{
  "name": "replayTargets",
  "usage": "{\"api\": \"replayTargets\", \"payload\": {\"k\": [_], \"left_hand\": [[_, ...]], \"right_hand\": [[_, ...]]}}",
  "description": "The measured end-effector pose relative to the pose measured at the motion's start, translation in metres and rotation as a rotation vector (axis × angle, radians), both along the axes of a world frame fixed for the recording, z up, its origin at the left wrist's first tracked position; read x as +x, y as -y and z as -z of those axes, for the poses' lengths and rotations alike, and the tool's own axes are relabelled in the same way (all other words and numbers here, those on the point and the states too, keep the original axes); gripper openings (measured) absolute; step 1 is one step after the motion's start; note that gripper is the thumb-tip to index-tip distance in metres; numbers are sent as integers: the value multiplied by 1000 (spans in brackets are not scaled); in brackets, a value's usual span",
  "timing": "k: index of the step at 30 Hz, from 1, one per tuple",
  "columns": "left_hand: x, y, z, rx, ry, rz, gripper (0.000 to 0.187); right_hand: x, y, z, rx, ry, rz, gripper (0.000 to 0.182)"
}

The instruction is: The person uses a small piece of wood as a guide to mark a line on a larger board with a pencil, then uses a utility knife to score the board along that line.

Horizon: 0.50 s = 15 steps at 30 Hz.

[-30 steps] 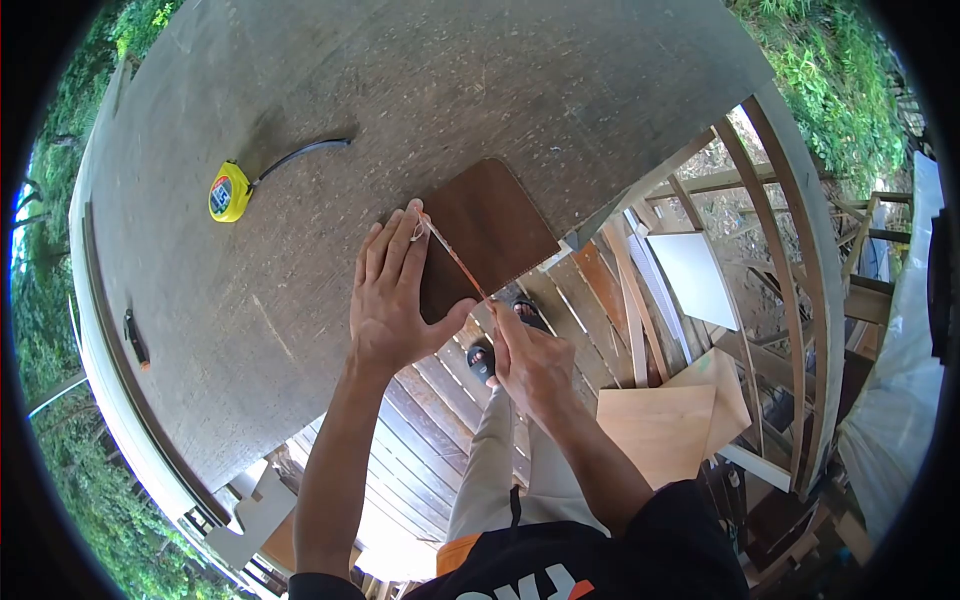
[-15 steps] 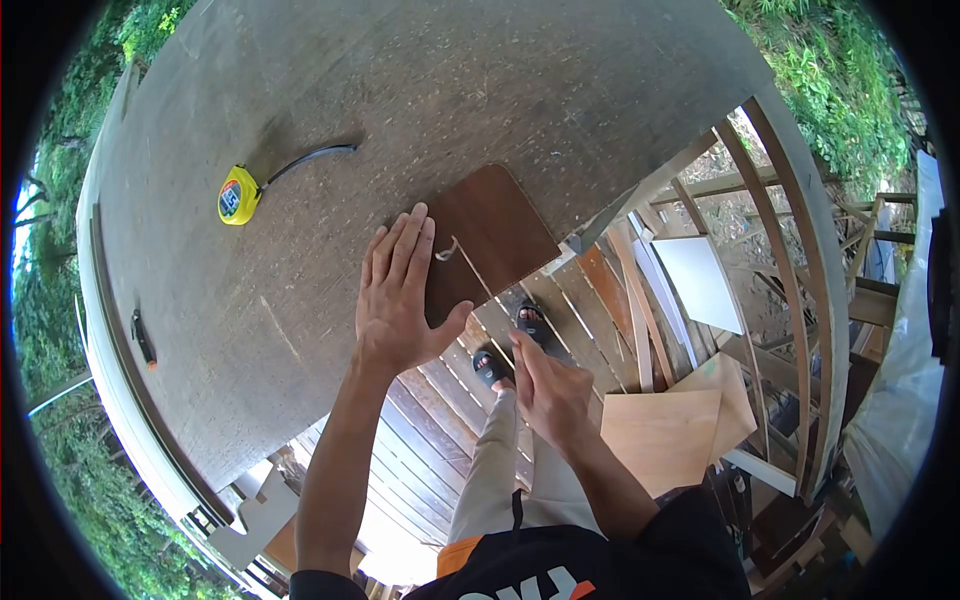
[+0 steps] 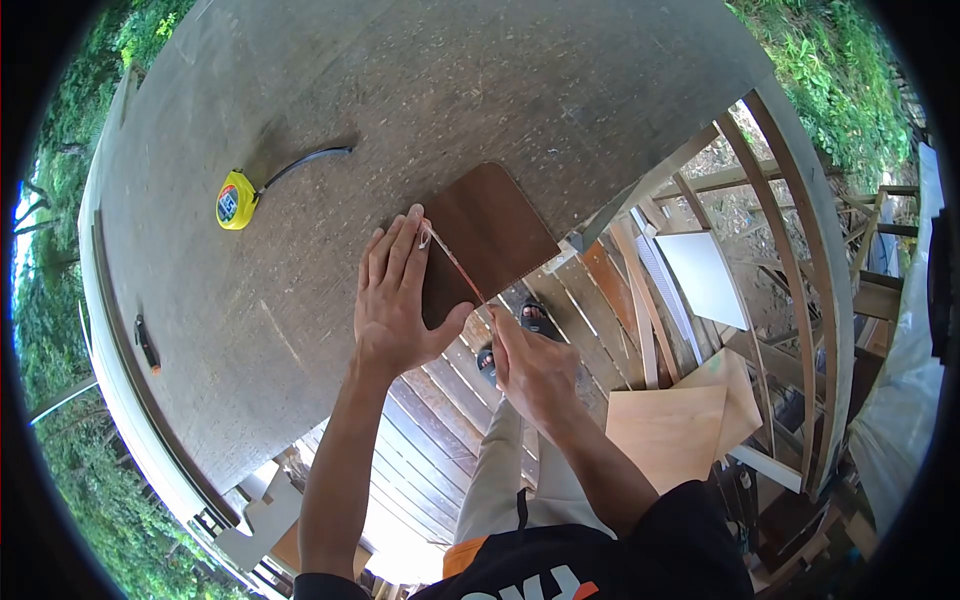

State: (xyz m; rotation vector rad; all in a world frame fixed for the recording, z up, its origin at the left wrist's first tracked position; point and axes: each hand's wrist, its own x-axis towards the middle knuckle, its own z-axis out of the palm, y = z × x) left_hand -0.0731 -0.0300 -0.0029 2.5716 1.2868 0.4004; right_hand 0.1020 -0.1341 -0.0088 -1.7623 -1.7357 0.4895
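Observation:
My left hand point(image 3: 393, 300) lies flat, fingers stretched out, across the left part of a dark brown panel point(image 3: 490, 220) with rounded corners. The panel rests on the worn tabletop at its near edge, and its near side borders the plank floor. My right hand point(image 3: 535, 370) is closed just off that edge, around the near end of a thin reddish rod-like tool point(image 3: 458, 264). The tool slants over the panel to a pale, looped tip close to my left fingertips. Its exact kind I cannot make out.
A yellow tape measure point(image 3: 237, 200) with a black strap lies on the tabletop point(image 3: 330, 80). A dark cutter-like tool point(image 3: 146, 345) sits near the left edge. Wooden boards point(image 3: 665, 430), a white panel point(image 3: 700, 280) and a slatted frame point(image 3: 785, 240) stand at right.
My right hand has moved up and left toward the panel's edge. The tool's tip has shifted left to beside my left fingers. My left hand stays in place.

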Motion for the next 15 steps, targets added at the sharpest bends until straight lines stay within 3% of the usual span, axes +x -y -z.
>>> {"api": "replayTargets", "payload": {"k": [15], "left_hand": [[-1, 1, -1, -15, -37, -6, 91]], "right_hand": [[-2, 0, 1, -68, 52, -8, 41]]}}
